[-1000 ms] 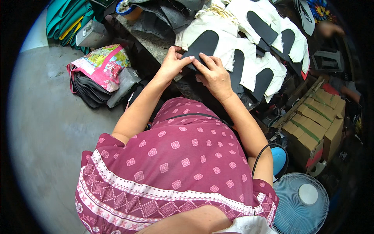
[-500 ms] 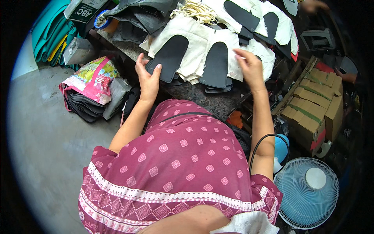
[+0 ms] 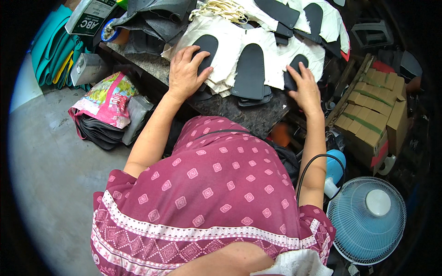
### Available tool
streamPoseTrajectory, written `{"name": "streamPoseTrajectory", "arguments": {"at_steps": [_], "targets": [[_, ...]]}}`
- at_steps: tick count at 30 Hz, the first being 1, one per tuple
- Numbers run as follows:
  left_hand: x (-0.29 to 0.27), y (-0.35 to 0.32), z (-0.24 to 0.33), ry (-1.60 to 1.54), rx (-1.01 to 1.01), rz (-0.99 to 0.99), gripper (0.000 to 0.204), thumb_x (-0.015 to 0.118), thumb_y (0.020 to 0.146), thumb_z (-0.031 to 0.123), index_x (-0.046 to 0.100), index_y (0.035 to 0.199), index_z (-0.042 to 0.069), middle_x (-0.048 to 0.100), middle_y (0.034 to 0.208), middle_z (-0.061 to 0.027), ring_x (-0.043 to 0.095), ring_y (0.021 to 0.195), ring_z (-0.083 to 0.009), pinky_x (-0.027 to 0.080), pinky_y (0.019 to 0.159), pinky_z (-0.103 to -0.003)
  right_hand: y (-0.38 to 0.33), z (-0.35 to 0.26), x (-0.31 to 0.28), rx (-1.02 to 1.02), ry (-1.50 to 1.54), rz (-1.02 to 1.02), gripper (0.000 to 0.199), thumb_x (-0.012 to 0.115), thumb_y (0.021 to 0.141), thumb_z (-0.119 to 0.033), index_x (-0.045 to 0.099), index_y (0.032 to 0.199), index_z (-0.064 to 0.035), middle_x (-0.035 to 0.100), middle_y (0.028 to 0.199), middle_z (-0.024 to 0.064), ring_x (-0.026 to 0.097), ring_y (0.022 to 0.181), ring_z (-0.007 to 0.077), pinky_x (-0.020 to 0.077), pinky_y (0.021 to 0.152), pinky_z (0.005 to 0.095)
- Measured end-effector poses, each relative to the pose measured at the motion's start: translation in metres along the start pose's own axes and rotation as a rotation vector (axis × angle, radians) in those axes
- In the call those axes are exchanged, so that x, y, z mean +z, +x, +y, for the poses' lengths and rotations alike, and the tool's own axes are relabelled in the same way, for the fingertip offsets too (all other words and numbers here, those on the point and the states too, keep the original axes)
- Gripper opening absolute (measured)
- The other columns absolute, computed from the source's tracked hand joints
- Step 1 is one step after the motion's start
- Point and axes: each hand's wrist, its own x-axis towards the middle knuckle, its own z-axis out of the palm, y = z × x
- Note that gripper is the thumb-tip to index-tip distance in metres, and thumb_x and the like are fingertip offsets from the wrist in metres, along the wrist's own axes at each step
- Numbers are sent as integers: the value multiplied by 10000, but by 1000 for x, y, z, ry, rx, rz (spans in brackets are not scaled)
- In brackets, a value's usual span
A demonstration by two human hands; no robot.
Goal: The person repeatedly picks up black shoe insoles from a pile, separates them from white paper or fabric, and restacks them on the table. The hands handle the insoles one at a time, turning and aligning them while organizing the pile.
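Observation:
My left hand [image 3: 186, 71] is open, its fingers spread over a black tongue-shaped piece [image 3: 209, 45] with a rounded top. That piece lies on white frayed cloth [image 3: 222, 57], its lower part hidden behind my hand. My right hand [image 3: 305, 89], also open, rests its fingertips on a smaller-looking black piece [image 3: 289, 82] on the cloth at the right, partly covered. Between my hands lies another black rounded piece [image 3: 250, 73] with a line of small marks along its edge. Beneath its lower end, more black pieces [image 3: 263, 100] are stacked at the table edge.
Farther back are more black pieces [image 3: 278, 13] and a bundle of cream cords [image 3: 221, 11]. Dark grey fabric [image 3: 156, 20] and a small tub [image 3: 113, 33] sit at the far left. Cardboard boxes [image 3: 368, 108] and a blue fan [image 3: 367, 221] stand at the right, a pink bag [image 3: 103, 101] at the left.
My left hand has moved up onto the left black piece, which now sits more upright. My right hand has come down onto the right-hand piece. The view has shifted slightly.

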Motion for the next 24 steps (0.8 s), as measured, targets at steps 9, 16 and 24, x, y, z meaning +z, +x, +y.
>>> {"name": "streamPoseTrajectory", "arguments": {"at_steps": [9, 16, 24], "targets": [[11, -7, 3, 75, -38, 87, 412, 732, 780, 347, 634, 1138, 170, 536, 1220, -91, 486, 1178, -304, 395, 989, -462, -6, 3, -9, 8, 82, 54, 704, 823, 721, -238, 544, 1367, -219, 493, 1416, 102, 466, 1303, 322, 429, 1044, 433], [14, -10, 3, 102, -43, 121, 410, 717, 786, 347, 635, 1149, 176, 536, 1240, -88, 483, 1195, -297, 387, 1001, -452, 18, -28, 7, 384, 1005, -91, 582, 712, 894, -298, 501, 1331, 23, 638, 989, 103, 627, 833, 137, 551, 587, 287], [14, -10, 5, 113, -56, 138, 417, 715, 789, 347, 636, 1159, 172, 537, 1241, -83, 483, 1210, -290, 380, 1011, -443, 27, -73, 31, 264, 965, -61, 912, 876, 696, -320, 404, 1388, 41, 663, 1082, 181, 673, 902, 203, 543, 622, 280]]}}
